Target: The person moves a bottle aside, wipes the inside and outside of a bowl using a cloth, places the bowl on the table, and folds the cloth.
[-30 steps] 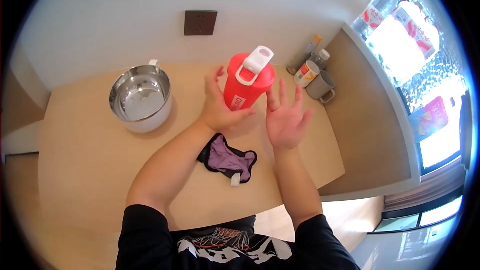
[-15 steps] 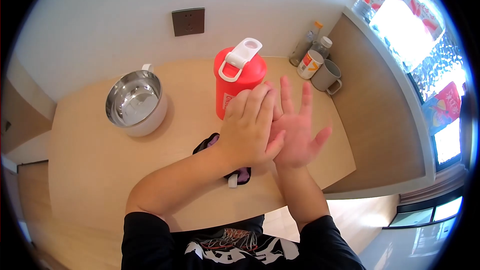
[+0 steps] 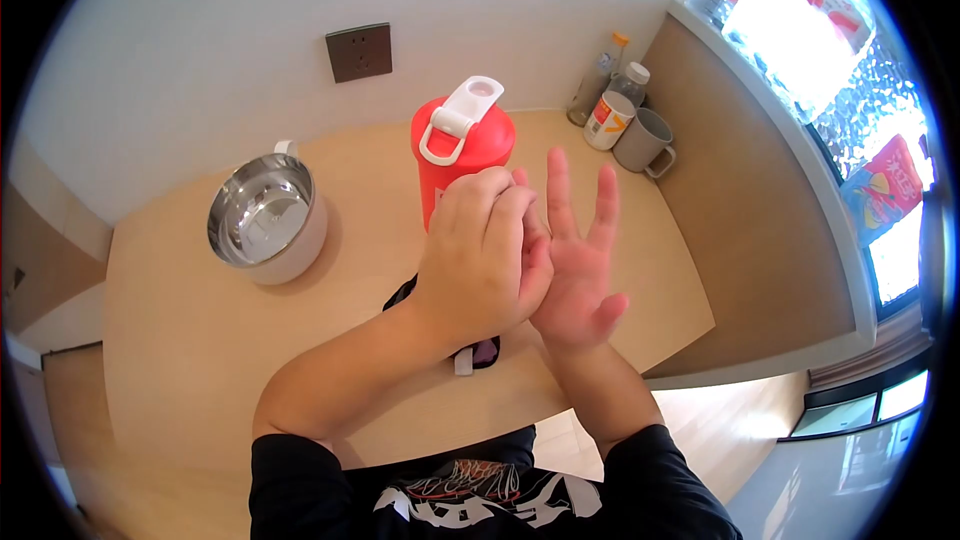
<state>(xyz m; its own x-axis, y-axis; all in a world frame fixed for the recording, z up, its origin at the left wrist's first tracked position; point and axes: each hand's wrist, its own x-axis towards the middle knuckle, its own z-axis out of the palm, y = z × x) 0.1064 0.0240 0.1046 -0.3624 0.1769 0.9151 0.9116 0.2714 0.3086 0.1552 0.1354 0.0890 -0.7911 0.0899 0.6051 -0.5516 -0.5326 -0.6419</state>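
My left hand (image 3: 480, 260) shows its back, with its fingers curled around the outer fingers of my right hand (image 3: 578, 280). The right palm faces me, with two fingers stretched up and the thumb out to the side; nothing is in it. Just behind the hands stands a red bottle (image 3: 464, 145) with a white flip lid and loop, its lower part hidden by my left hand. A purple cloth item with black edging (image 3: 484, 352) lies on the table, mostly covered by my left hand and forearm.
A steel-lined bowl (image 3: 265, 225) with a white outside sits at the left of the wooden table (image 3: 200, 360). At the back right stand a grey mug (image 3: 642, 142), a white-labelled bottle (image 3: 609, 120) and an orange-capped bottle (image 3: 597, 80), beside a wooden side panel (image 3: 740, 210).
My left hand has come away from beside the red bottle and moved right onto my right hand, closing around its outer fingers. The cloth item has become mostly covered. The view has shifted slightly.
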